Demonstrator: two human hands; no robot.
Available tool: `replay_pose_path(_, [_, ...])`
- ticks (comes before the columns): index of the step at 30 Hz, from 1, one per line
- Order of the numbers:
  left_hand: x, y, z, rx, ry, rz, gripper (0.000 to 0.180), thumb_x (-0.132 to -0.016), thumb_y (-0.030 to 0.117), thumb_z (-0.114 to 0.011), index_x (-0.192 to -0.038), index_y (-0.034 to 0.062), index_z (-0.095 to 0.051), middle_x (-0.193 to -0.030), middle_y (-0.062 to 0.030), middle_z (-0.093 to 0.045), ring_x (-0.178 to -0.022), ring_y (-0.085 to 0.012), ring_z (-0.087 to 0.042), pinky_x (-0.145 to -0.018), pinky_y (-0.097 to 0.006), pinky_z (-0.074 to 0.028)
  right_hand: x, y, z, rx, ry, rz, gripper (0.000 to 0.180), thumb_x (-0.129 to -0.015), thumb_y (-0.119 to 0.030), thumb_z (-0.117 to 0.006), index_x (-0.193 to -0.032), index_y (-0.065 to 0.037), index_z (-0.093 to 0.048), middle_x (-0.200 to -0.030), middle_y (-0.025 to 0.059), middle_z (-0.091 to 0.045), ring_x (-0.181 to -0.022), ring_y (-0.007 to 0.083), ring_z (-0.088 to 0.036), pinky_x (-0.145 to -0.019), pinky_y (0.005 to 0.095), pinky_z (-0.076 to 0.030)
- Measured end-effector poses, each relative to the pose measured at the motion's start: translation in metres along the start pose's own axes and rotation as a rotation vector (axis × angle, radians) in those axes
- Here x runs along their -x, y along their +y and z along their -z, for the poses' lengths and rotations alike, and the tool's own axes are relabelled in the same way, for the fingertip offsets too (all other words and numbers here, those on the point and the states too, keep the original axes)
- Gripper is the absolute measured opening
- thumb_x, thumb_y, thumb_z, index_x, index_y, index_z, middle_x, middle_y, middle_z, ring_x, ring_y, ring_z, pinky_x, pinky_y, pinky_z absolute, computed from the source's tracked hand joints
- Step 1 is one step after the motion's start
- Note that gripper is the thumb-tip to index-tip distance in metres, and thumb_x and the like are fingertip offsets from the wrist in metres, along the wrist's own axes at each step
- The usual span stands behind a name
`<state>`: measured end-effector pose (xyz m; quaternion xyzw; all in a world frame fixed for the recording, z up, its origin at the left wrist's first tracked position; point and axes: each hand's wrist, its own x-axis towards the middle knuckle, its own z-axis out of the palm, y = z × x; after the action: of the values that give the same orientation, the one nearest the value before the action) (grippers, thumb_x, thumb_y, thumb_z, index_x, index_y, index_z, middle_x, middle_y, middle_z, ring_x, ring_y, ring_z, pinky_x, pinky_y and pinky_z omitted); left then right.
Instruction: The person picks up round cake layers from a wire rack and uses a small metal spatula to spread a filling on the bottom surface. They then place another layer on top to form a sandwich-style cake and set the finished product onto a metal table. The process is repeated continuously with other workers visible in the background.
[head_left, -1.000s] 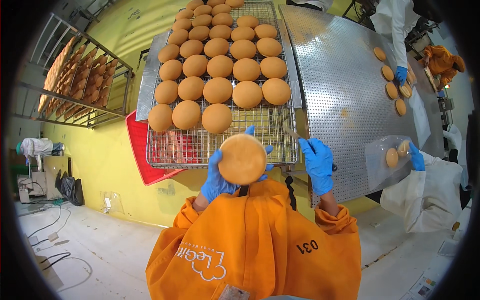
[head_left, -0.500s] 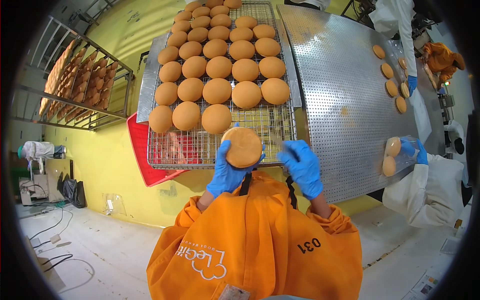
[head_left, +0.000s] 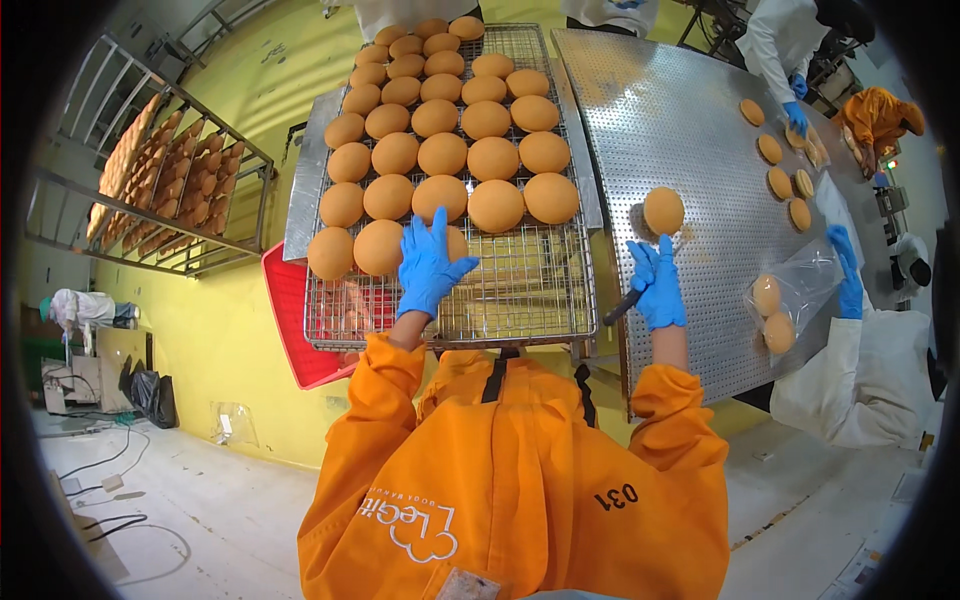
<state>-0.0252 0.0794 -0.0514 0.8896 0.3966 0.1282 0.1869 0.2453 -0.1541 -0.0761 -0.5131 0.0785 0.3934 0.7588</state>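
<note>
My left hand reaches over the front row of round brown buns on the wire rack. Its fingers are spread and partly cover a bun, whose left side they hide. Over the perforated metal table, my right hand is closed around a knife. Only the knife's dark handle shows, pointing down to the left. Just beyond the right fingertips is a single bun, at the table's left part.
Under the rack's left side sits a red crate. A rack trolley full of buns stands far left. Co-workers' gloved hands work along the table's right side, near a clear bag with two buns and several loose buns.
The bun my left hand held is gone from it, and a bun now lies by my right hand over the table. My left hand moved forward to the rack; my right moved right.
</note>
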Motion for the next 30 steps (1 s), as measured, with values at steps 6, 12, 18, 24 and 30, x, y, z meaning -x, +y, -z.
replay_pose_path(6, [0.028,0.01,-0.015,1.185,-0.224,0.227,0.085,-0.075,0.046,-0.073,-0.145,0.0154,-0.036,-0.142,-0.0203,-0.042,-0.124,-0.0404,-0.047,-0.104,-0.054,-0.038,0.076,0.029,-0.034,0.44,-0.358,-0.129,0.071,-0.096,-0.066,-0.026,-0.096,-0.005,-0.062,-0.08,0.0023,-0.064,-0.042,0.0045,-0.034,-0.036,0.0188,-0.028])
replay_pose_path(12, [0.065,0.05,0.016,2.442,-0.754,0.5,0.091,-0.079,0.071,-0.054,-0.15,0.0204,-0.027,-0.151,-0.0225,-0.03,-0.133,-0.0464,-0.035,-0.104,-0.062,-0.035,0.112,0.051,-0.082,0.899,-0.139,0.673,0.042,-0.099,-0.042,-0.048,-0.083,-0.004,-0.059,-0.07,0.0112,-0.057,-0.049,0.0234,-0.052,-0.046,0.035,-0.041])
replay_pose_path(18, [0.071,0.061,0.021,2.298,-0.436,0.392,0.084,-0.084,0.068,-0.051,-0.15,0.0211,-0.027,-0.149,-0.0208,-0.033,-0.134,-0.0378,-0.038,-0.104,-0.06,-0.037,0.155,0.061,-0.106,1.39,-0.342,1.025,0.019,-0.086,-0.025,-0.067,-0.077,-0.01,-0.061,-0.074,0.0087,-0.059,-0.058,0.0284,-0.057,-0.051,0.0378,-0.043])
replay_pose_path(24, [0.077,0.051,0.023,2.281,-0.569,0.577,0.07,-0.088,0.056,-0.053,-0.147,0.0221,-0.036,-0.141,-0.0084,-0.047,-0.125,-0.0301,-0.049,-0.101,-0.058,-0.042,0.139,0.066,-0.103,1.174,-0.383,1.11,0.014,-0.086,-0.028,-0.067,-0.081,-0.015,-0.065,-0.07,0.0045,-0.056,-0.054,0.026,-0.054,-0.049,0.0369,-0.043])
replay_pose_path(30, [0.08,0.05,0.021,2.305,-0.527,0.585,0.069,-0.087,0.053,-0.055,-0.147,0.024,-0.036,-0.138,-0.0079,-0.049,-0.123,-0.0298,-0.051,-0.099,-0.058,-0.044,0.125,0.078,-0.094,1.182,-0.235,0.925,0.022,-0.088,-0.033,-0.065,-0.077,-0.014,-0.061,-0.069,0.0065,-0.055,-0.054,0.0281,-0.053,-0.049,0.039,-0.043])
